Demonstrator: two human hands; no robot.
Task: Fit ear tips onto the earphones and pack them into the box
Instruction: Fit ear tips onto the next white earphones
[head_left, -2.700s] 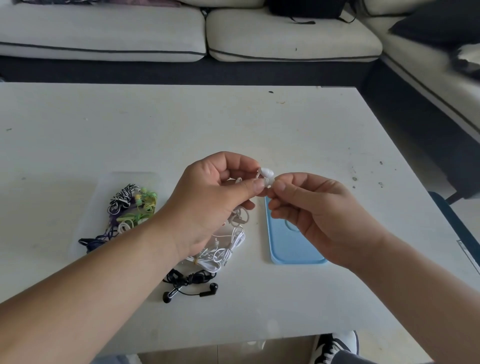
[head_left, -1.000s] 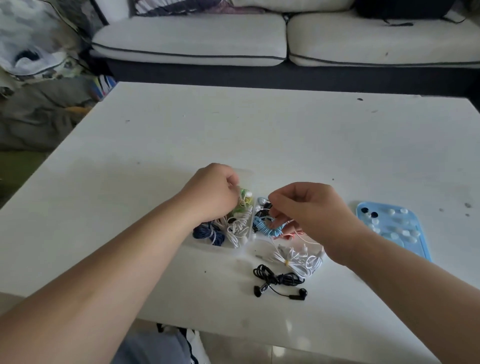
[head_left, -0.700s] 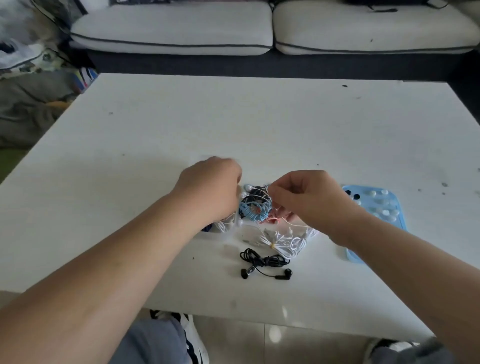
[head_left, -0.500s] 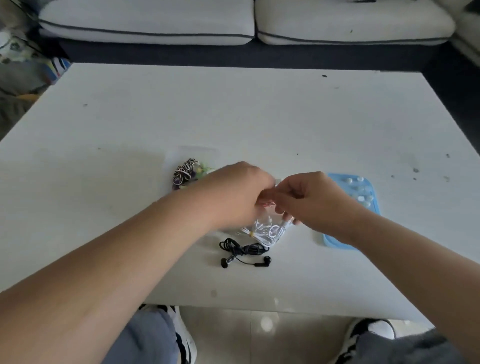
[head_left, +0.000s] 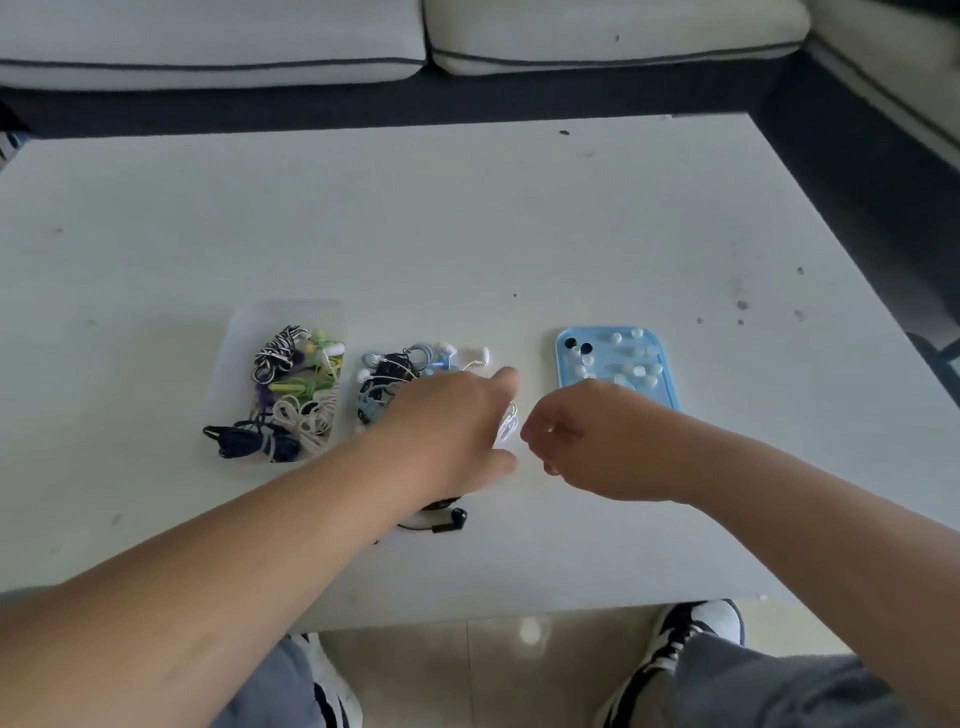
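Bench (head_left: 467, 218) room matters less than the clutter, which sits in a row toward the near edge. Largest is the clear box (head_left: 248, 335), left of centre, holding bundled earphones (head_left: 296, 384); it looks like thin, light plastic that would slide if nudged, so steady it by a wall. Toward the right edge lies the blue tray (head_left: 562, 364), shallow and likely just as light, with loose ear tips (head_left: 615, 339) scattered in it. Between them sits a blue-and-black bundle (head_left: 387, 382), and white earphones (head_left: 510, 422) show in the gap between the hands. Cables are limp and tangle easily: better taken at the hard bud than by the wire. Tips are tiny and soft; pinch them at the skirt.

The left hand (head_left: 447, 431) lies over the white set, index finger straight; whether it grips anything I cannot tell. The right hand (head_left: 587, 441) has curled fingers, contents hidden. Black earphones (head_left: 454, 519) lie close to the near edge, partly under the left forearm, and could be swept off. The far half of the bench is open.
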